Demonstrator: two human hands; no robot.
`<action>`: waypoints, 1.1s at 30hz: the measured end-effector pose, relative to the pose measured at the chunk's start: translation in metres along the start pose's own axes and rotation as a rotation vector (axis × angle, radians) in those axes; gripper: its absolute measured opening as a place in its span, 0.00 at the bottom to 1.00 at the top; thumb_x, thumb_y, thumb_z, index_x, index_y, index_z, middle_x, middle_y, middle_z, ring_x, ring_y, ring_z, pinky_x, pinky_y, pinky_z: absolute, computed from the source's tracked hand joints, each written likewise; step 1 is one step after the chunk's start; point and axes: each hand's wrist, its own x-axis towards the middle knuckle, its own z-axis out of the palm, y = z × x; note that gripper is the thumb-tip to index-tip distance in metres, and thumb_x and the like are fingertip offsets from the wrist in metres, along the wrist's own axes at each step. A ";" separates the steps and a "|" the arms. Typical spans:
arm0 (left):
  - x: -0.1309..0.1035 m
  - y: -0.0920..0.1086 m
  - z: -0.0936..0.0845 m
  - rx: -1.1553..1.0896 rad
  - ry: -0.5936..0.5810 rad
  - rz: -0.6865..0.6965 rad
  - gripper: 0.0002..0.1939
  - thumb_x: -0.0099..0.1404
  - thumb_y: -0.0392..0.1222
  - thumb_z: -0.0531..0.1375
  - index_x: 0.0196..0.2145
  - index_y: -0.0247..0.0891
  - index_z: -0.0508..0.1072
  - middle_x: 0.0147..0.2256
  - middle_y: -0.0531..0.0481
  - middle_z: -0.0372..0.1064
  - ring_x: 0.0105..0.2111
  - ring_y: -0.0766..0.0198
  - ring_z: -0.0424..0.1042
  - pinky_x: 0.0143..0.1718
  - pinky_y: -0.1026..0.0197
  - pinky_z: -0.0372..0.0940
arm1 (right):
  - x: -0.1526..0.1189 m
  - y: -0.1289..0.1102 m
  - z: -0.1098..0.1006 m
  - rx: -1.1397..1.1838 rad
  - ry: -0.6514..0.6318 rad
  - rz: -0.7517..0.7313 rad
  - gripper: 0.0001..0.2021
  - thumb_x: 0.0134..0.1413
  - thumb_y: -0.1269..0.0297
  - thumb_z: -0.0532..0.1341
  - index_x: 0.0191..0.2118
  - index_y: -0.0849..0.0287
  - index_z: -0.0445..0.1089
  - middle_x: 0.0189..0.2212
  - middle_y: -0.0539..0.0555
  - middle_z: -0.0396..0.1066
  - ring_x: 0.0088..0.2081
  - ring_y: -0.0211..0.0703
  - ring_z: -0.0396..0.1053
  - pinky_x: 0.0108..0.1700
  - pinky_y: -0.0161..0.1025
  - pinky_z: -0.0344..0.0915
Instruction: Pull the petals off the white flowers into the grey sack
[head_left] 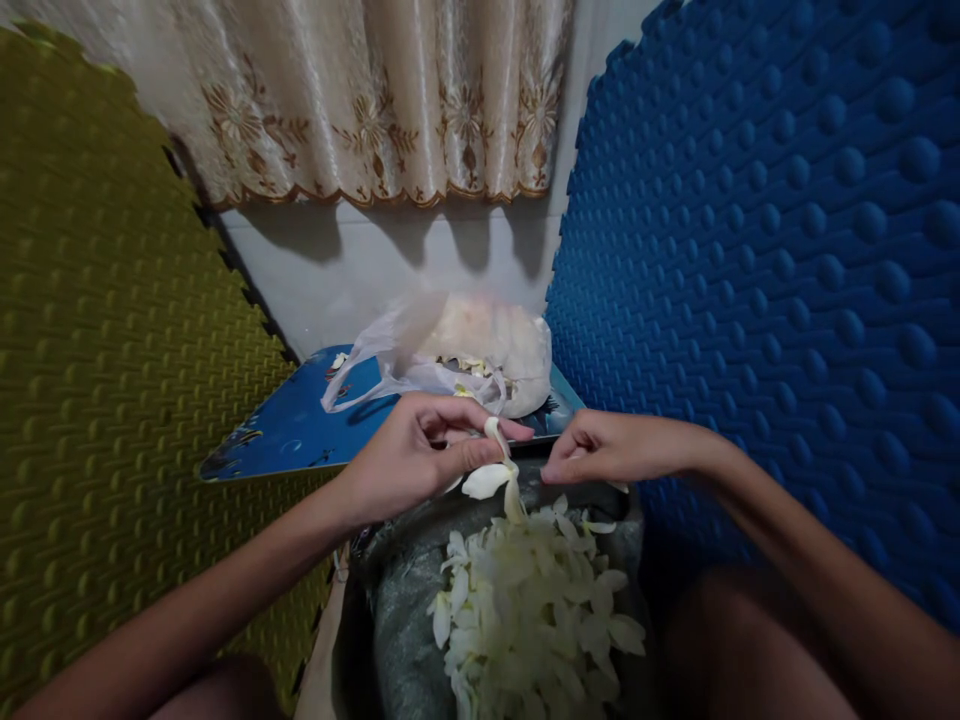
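Between the thumb and fingers of my left hand (427, 450) is a white flower (491, 480) with long pale petals. It hangs just above a heap of white flowers (532, 610) lying on dark grey-green plastic (405, 610). To the right of that flower, my right hand (600, 447) is closed with thumb and forefinger pressed together. Whatever it may pinch is hidden or too small to make out. A few petals show near the plastic's upper edge.
Behind my hands, a clear plastic bag (495, 345) with petals inside rests on a blue printed board (300, 425). A yellow-green foam mat (112, 350) stands on the left and a blue foam mat (787, 250) on the right. A beige curtain (390, 100) hangs at the back.
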 end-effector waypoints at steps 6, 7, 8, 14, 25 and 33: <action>0.003 -0.005 0.008 0.211 0.143 0.026 0.07 0.52 0.42 0.65 0.24 0.35 0.76 0.19 0.52 0.69 0.17 0.71 0.58 0.17 0.69 0.50 | 0.000 -0.022 0.010 -0.023 0.008 -0.086 0.18 0.52 0.51 0.58 0.34 0.62 0.74 0.15 0.43 0.48 0.17 0.30 0.44 0.17 0.31 0.40; 0.004 -0.007 0.010 0.244 0.157 0.054 0.06 0.51 0.41 0.65 0.22 0.35 0.75 0.20 0.51 0.69 0.19 0.69 0.61 0.19 0.68 0.53 | 0.000 -0.025 0.014 -0.032 0.042 -0.093 0.17 0.50 0.51 0.59 0.31 0.62 0.73 0.15 0.43 0.48 0.18 0.30 0.44 0.17 0.31 0.39; 0.005 -0.008 0.012 0.259 0.156 0.073 0.06 0.51 0.40 0.65 0.22 0.35 0.75 0.21 0.51 0.70 0.21 0.68 0.63 0.21 0.68 0.55 | 0.000 -0.028 0.017 -0.058 0.067 -0.106 0.16 0.49 0.52 0.61 0.27 0.62 0.71 0.16 0.43 0.48 0.18 0.30 0.44 0.18 0.31 0.39; 0.012 -0.019 0.015 0.052 0.139 -0.040 0.10 0.57 0.47 0.61 0.31 0.37 0.74 0.25 0.52 0.70 0.17 0.72 0.61 0.15 0.71 0.53 | -0.008 -0.031 0.012 -0.146 0.030 -0.089 0.18 0.53 0.53 0.57 0.20 0.61 0.66 0.16 0.44 0.46 0.19 0.31 0.43 0.18 0.32 0.38; 0.013 -0.031 0.017 -0.068 -0.014 -0.063 0.24 0.64 0.57 0.49 0.46 0.39 0.72 0.46 0.41 0.70 0.44 0.55 0.70 0.43 0.54 0.67 | 0.007 -0.024 0.011 0.066 0.446 -0.138 0.14 0.47 0.54 0.62 0.25 0.61 0.73 0.16 0.46 0.60 0.20 0.33 0.53 0.22 0.32 0.47; 0.001 0.006 0.014 0.277 0.221 0.322 0.11 0.58 0.40 0.62 0.39 0.36 0.76 0.38 0.46 0.70 0.39 0.61 0.70 0.39 0.63 0.65 | 0.011 -0.022 0.029 -0.016 0.467 -0.143 0.15 0.39 0.56 0.67 0.19 0.62 0.66 0.16 0.45 0.59 0.22 0.33 0.54 0.23 0.31 0.49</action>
